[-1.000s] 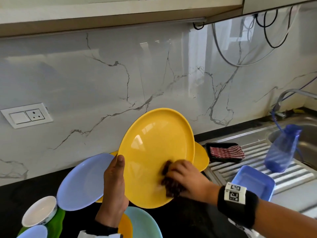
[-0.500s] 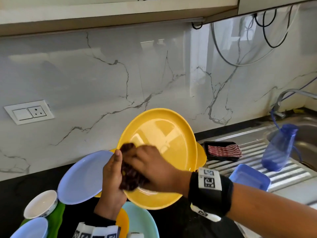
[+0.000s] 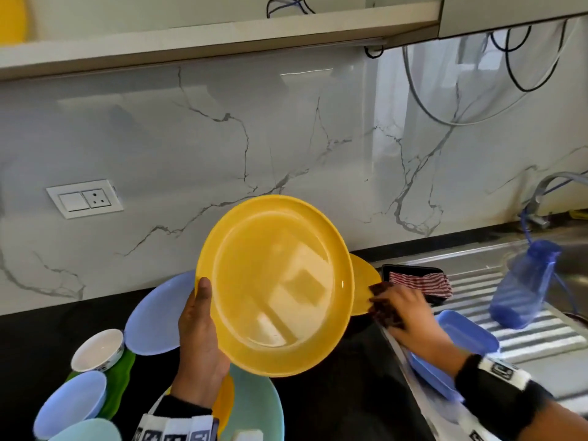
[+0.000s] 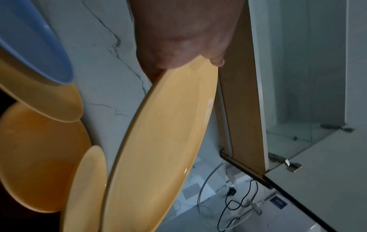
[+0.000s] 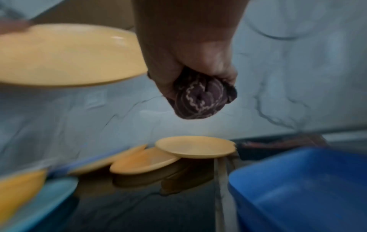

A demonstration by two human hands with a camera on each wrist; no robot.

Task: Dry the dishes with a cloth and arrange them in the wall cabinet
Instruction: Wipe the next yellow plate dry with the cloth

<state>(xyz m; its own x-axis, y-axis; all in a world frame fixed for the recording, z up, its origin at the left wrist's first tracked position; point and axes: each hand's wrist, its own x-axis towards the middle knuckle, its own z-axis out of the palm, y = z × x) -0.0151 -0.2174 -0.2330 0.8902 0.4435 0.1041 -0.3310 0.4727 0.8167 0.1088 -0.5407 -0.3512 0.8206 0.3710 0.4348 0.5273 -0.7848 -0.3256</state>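
My left hand (image 3: 199, 332) grips the left rim of a large yellow plate (image 3: 276, 288), thumb on its face, holding it tilted above the black counter; the left wrist view shows the same yellow plate (image 4: 158, 149) edge-on under my left hand (image 4: 184, 47). To the plate's right, my right hand (image 3: 404, 310) holds a bunched dark patterned cloth (image 3: 381, 308) clear of the plate, above the counter's edge. The right wrist view shows that cloth (image 5: 200, 100) balled in my right hand (image 5: 190, 66). The wall cabinet's bottom shelf (image 3: 222, 33) runs overhead.
Blue, yellow and teal plates (image 3: 156, 316) and a white bowl (image 3: 97, 350) lie at lower left. A small yellow plate (image 3: 362, 281) lies behind the big one. On the drainboard sit a black tray with a striped cloth (image 3: 420, 281), a blue container (image 3: 464, 338) and a blue bottle (image 3: 521, 288).
My right hand wiped the cloth from the plate's lower right across to its left side, then pulled away to the right, off the plate. The plate now sits higher and flatter.
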